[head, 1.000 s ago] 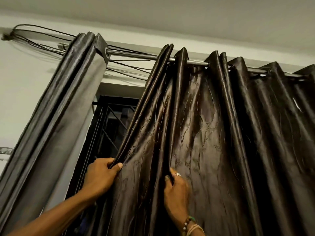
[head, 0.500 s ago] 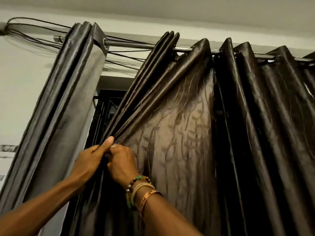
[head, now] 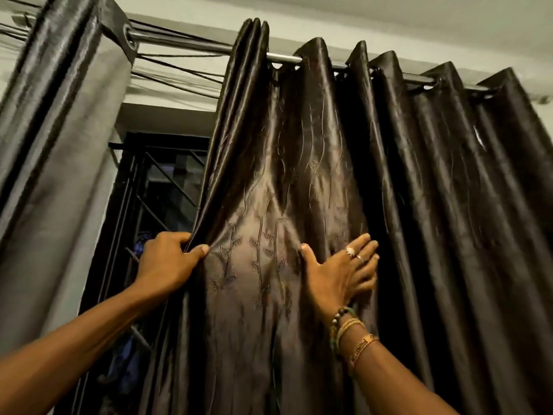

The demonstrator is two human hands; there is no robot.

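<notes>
1. The dark curtain point(head: 299, 175) hangs straight down from the rod point(head: 191, 44), directly in front of and above both hands. Its folds run vertically, while the rod it slides along runs left to right.
2. The left hand point(head: 167, 262) is nearest the free edge. It grips that edge, with the thumb in front and the fingers curled behind.
3. The right hand point(head: 338, 271) lies open, its fingers spread flat against the cloth further right.
4. The uncovered window grille point(head: 161, 187) and the grey curtain point(head: 59, 130) lie to the left of the edge. I'd judge any closing pull must go that way along the rod, led by the left hand.
5. Half a second ago both hands were bunched together at the edge. Since then the right one has slid away rightward, and the panel between them has spread out smooth.
</notes>
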